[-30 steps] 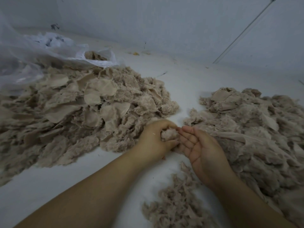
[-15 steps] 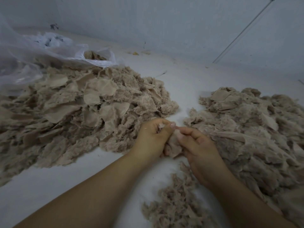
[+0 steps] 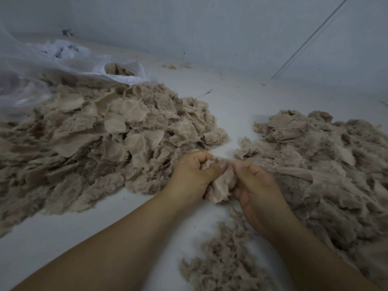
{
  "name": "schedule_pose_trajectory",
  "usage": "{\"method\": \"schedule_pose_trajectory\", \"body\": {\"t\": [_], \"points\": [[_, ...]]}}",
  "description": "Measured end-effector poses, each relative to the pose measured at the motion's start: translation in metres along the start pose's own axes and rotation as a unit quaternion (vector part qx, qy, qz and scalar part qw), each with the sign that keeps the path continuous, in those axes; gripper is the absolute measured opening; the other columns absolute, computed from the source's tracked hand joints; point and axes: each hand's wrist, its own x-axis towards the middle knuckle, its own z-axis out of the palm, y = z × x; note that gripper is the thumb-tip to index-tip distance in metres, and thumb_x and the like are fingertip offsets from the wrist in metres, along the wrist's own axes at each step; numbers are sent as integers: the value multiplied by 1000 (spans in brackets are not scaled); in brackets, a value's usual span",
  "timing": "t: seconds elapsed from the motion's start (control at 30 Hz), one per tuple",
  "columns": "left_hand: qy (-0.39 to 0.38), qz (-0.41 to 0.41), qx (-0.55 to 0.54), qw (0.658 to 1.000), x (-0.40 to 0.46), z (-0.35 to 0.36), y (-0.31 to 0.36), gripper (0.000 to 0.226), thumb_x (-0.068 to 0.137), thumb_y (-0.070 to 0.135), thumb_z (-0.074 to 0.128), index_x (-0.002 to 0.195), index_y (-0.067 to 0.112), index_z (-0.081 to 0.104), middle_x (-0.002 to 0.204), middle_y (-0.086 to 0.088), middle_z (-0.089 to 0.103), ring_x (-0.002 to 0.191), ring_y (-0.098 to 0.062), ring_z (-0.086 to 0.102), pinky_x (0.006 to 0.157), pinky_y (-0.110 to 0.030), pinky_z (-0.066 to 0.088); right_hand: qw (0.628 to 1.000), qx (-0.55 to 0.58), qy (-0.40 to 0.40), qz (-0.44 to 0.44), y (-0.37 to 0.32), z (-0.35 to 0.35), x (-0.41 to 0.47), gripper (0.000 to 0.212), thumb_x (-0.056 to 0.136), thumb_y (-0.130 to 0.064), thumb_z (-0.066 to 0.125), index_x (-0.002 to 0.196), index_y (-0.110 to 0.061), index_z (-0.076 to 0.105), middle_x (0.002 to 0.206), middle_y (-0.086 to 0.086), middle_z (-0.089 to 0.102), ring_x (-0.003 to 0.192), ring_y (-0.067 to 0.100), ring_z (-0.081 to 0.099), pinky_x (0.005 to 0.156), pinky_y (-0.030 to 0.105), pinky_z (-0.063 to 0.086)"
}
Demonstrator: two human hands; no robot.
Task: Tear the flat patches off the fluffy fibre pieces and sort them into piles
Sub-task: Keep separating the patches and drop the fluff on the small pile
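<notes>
Both hands meet over the white floor between two beige heaps. My left hand [image 3: 192, 174] grips a fluffy tuft of a fibre piece [image 3: 222, 186], thumb pressed over it. My right hand [image 3: 255, 185] pinches the same piece on its right side, where a flat ribbed patch hangs down between the hands. A large pile [image 3: 100, 135] of fluffy pieces with flat patches lies to the left. Another big pile [image 3: 321, 166] lies to the right, touching my right wrist. A small heap of loose fluff [image 3: 222, 263] lies under my right forearm.
A clear plastic bag [image 3: 63, 64] with some fibre inside lies at the back left, behind the left pile. A grey wall [image 3: 210, 28] closes the far side, with a thin rod [image 3: 310, 36] leaning on it. Bare white floor [image 3: 228, 101] runs between the piles.
My right hand turned from palm-up and open to pinching the piece. The piece has been drawn out between the hands, and its flat patch now hangs below them.
</notes>
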Motion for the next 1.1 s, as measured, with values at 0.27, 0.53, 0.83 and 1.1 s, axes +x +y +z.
{"method": "schedule_pose_trajectory", "body": {"t": [0.27, 0.53, 0.83, 1.1], "points": [[20, 8, 14, 1000, 0, 0, 0, 24, 92, 18, 65, 69, 18, 67, 63, -22, 59, 56, -26, 49, 52, -33, 40, 999, -38, 17, 3, 0, 2, -2, 18, 79, -19, 69, 80, -1, 73, 88, 26, 73, 79, 32, 72, 71, 34, 62], [11, 23, 27, 999, -1, 2, 1, 28, 95, 15, 61, 67, 15, 61, 51, 3, 58, 41, -6, 48, 40, -15, 37, 997, 69, 6, 18, -4, 6, -2, 41, 96, -25, 51, 114, 10, 63, 112, 26, 71, 107, 35, 69, 86, 39, 60], [1, 22, 35, 999, -2, 2, 1, 28, 95, 16, 61, 68, 17, 65, 60, -8, 59, 53, -18, 51, 50, -24, 43, 1000, 4, 10, 22, -5, 7, -5, 32, 94, -15, 56, 108, 12, 65, 105, 28, 72, 98, 36, 72, 84, 38, 61], [64, -3, -62, 996, 2, -6, 7, 35, 96, 11, 55, 62, 13, 58, 43, -6, 44, 35, -13, 38, 40, -16, 33, 993, 89, 68, 28, -2, 2, 2, 30, 101, -16, 47, 103, 6, 68, 102, 22, 74, 95, 30, 73, 79, 38, 62]]}}
